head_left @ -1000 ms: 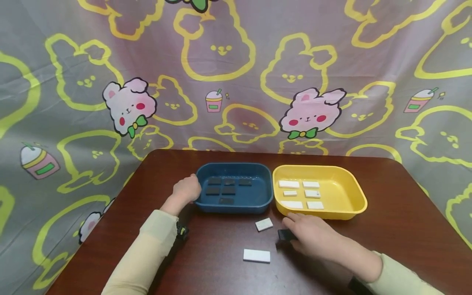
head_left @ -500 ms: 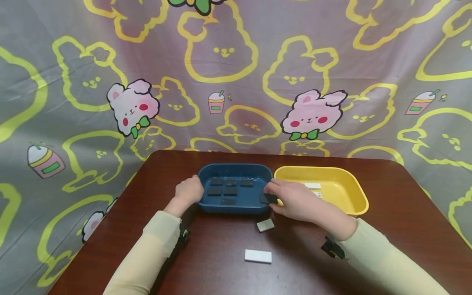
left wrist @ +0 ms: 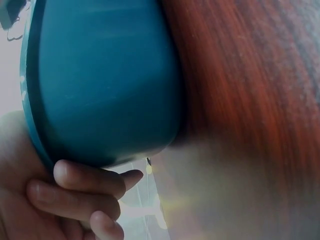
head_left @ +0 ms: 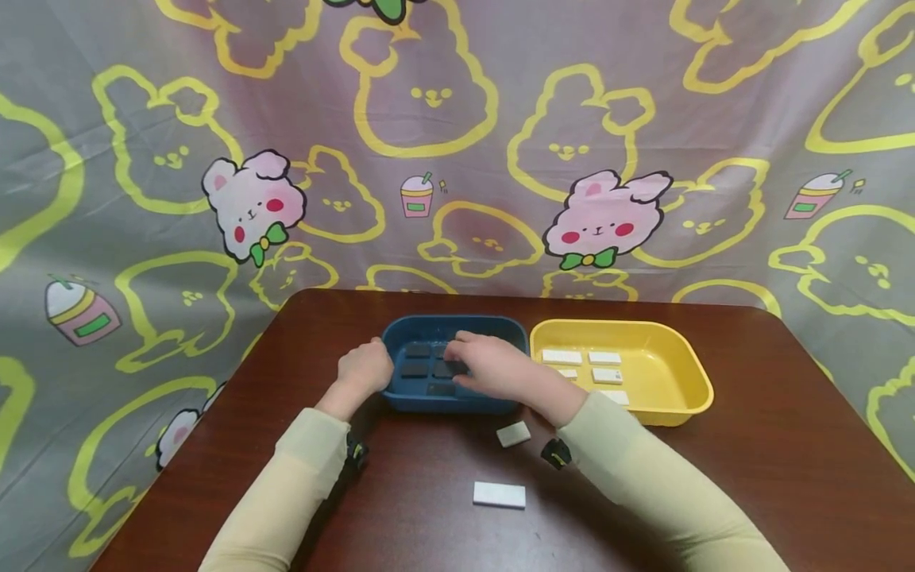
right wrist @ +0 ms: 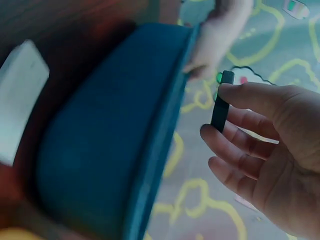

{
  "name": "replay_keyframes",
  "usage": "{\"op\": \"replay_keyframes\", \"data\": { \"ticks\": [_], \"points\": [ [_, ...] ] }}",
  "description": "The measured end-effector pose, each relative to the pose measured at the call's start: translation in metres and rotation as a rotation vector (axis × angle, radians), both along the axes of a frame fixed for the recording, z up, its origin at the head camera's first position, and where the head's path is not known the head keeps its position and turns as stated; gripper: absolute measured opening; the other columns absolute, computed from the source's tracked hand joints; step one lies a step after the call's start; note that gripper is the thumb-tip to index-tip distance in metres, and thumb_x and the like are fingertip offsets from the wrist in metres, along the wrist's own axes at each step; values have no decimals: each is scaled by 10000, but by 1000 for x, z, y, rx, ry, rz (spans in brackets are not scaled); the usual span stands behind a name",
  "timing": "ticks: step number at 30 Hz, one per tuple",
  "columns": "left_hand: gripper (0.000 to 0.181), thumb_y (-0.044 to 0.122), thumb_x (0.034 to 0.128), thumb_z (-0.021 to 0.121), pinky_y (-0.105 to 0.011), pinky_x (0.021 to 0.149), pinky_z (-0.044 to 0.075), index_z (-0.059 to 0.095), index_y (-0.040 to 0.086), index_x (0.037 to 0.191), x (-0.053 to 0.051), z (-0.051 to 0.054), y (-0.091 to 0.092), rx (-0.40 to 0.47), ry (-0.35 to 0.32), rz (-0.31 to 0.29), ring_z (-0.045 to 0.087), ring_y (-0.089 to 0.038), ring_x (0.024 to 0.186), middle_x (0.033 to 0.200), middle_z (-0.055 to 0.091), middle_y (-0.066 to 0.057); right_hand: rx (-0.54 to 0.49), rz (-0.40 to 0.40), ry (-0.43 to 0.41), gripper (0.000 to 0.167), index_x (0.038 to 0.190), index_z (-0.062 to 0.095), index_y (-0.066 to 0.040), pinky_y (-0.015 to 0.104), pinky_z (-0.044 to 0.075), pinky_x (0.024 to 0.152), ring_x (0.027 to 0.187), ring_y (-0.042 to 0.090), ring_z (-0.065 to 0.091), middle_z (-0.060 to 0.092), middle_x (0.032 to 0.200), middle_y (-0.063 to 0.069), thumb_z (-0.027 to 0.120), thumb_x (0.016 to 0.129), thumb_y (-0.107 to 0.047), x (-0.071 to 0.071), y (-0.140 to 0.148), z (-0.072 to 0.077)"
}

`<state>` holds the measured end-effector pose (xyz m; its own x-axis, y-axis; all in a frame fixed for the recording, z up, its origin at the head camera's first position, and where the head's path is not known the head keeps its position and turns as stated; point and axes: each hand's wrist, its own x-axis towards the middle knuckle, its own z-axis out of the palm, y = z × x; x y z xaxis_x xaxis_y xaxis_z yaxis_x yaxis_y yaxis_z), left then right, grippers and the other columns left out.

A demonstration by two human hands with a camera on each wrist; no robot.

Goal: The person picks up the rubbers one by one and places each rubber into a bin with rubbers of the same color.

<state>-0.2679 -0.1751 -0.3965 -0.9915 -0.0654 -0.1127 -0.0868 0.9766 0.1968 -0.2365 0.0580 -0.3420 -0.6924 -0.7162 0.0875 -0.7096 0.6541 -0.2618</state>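
My left hand (head_left: 365,368) grips the left end of a blue plastic tray (head_left: 429,405). In the left wrist view its fingers (left wrist: 77,202) curl at the rim, beside the tray's outer wall (left wrist: 110,80). My right hand (head_left: 493,367) is over the blue tray and pinches a thin black rectangular tile (right wrist: 223,102) between thumb and fingers. From the right wrist view, that tile is held above the rim, apart from the tray. Several black tiles (head_left: 415,370) lie flat inside the blue tray, some partly hidden by the right hand.
A yellow tray (head_left: 668,377) stands to the right of the blue one, with several white tiles (head_left: 561,357) inside. In front, a short white tile (head_left: 513,434) and a longer white tile (head_left: 499,494) lie on the brown table (head_left: 415,492). A patterned curtain (head_left: 457,183) hangs behind.
My right hand has carried the black tile from the table in front of the yellow tray, leftward past the tray edges, to over the blue tray. The left hand keeps its grip.
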Motion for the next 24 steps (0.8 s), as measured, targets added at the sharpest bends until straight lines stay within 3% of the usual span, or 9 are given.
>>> {"op": "replay_keyframes", "data": {
  "ticks": [9,14,20,24],
  "points": [
    [382,201,956,518,-429,635,516,501,-97,1196,-2,-1,-1,-3,-10,18,582,-283,667,788,581,-163,-11,-47,-51,251,1067,649,-98,293,507,802,871,145,599,620,991,21,756,860,-189,-21,-51,-31],
    [349,190,959,487,-467,673,512,520,-93,1160,-3,-3,0,-15,6,11,610,-319,746,857,615,-196,1,-92,-99,197,1006,659,-96,298,502,794,868,157,607,649,958,17,761,855,-172,-31,-68,-46],
    [335,185,969,472,-445,642,504,523,-88,1157,-4,-4,-1,-18,-3,8,601,-305,713,813,597,-179,24,-97,-112,111,870,655,-120,283,487,708,763,141,577,624,822,-24,762,843,-136,-36,-81,-55],
    [338,192,968,481,-433,631,499,522,-83,1160,-3,-3,-1,-12,-1,17,586,-291,686,791,584,-165,28,-124,-110,147,750,639,-159,272,461,639,685,130,548,587,721,-54,753,843,-154,-38,-86,-59]
  ]
}}
